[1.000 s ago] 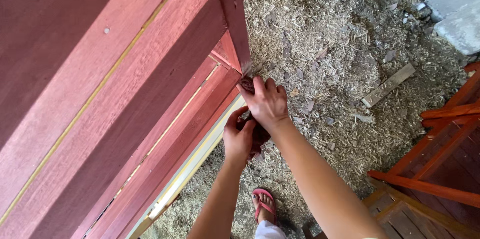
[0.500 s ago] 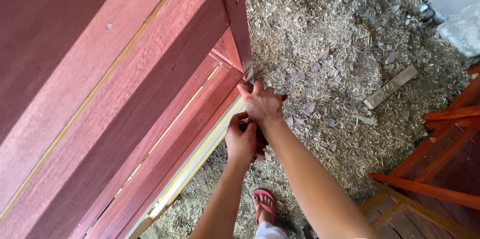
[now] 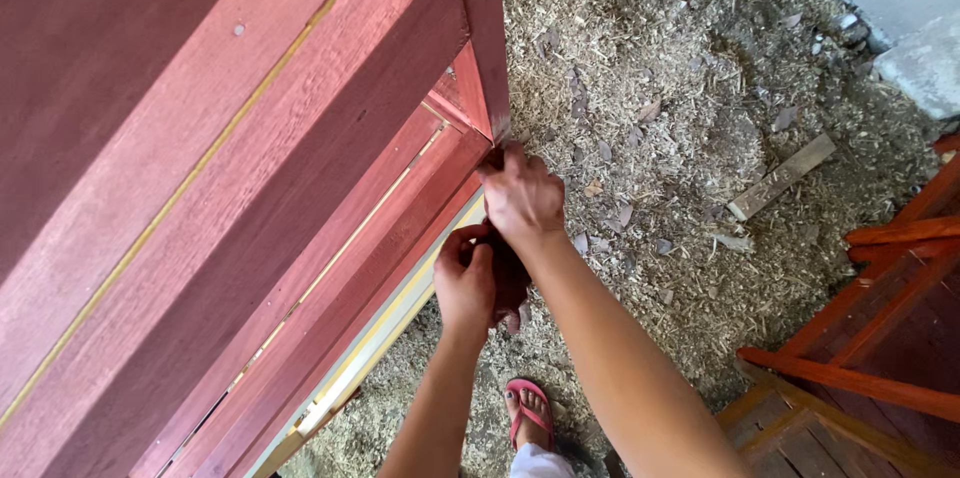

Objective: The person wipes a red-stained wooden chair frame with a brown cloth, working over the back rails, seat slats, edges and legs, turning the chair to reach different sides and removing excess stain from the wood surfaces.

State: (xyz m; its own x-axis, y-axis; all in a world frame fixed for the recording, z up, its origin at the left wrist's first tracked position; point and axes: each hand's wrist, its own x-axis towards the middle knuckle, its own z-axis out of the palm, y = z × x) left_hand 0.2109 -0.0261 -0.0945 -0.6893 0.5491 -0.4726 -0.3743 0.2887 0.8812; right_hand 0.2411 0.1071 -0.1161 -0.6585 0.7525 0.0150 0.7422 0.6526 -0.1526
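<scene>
A red-stained wooden frame (image 3: 250, 188) fills the left of the view, with a leg (image 3: 482, 38) slanting down to the middle. My right hand (image 3: 522, 200) is closed at the leg's lower end, its fingertips pinching a small dark pad (image 3: 492, 160) against the wood. Just below, my left hand (image 3: 466, 283) curls around a dark reddish rag (image 3: 510, 283) close to the frame's lower rail. What lies under the right fingers is mostly hidden.
Wood shavings and chips cover the ground (image 3: 680, 138). A loose wood offcut (image 3: 782, 176) lies at the right. More red wooden framework (image 3: 870, 358) stands at the lower right. My foot in a pink sandal (image 3: 528, 413) is below the hands. A concrete block (image 3: 900, 28) sits top right.
My right hand has edged slightly left onto the leg's end. My left hand has dropped a little lower with the rag.
</scene>
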